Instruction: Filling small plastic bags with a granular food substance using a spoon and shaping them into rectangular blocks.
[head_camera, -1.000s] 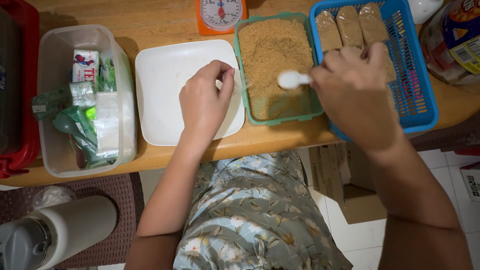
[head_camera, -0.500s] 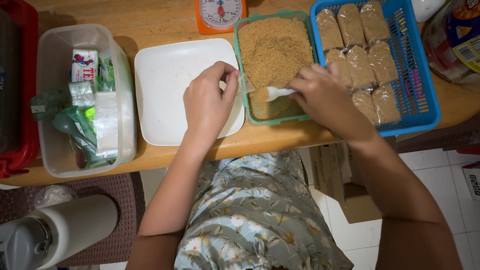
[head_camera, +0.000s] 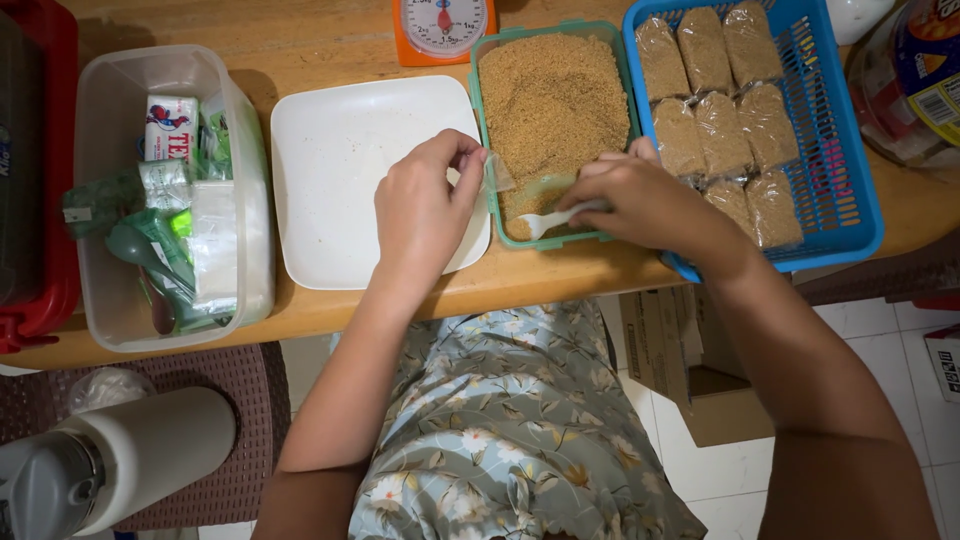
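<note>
My left hand (head_camera: 425, 205) pinches a small clear plastic bag (head_camera: 497, 175) at the left rim of a green tray (head_camera: 482, 150) filled with brown granules (head_camera: 550, 100). My right hand (head_camera: 640, 205) grips a white plastic spoon (head_camera: 545, 221) over the tray's near end, its bowl pointing towards the bag. A white square plate (head_camera: 335, 180) lies under my left hand. To the right, a blue basket (head_camera: 850, 170) holds several clear packets of the same brown granules (head_camera: 720, 110).
A clear plastic box (head_camera: 255, 240) with packets and green spoons stands at the left, a red container (head_camera: 50, 200) beyond it. An orange kitchen scale (head_camera: 445, 30) sits at the back. A white flask (head_camera: 120, 455) and a cardboard box (head_camera: 700, 390) are on the floor.
My right hand came back from the blue basket to the green tray's near end with the spoon. My left hand stayed at the tray's rim and now holds a clear bag.
</note>
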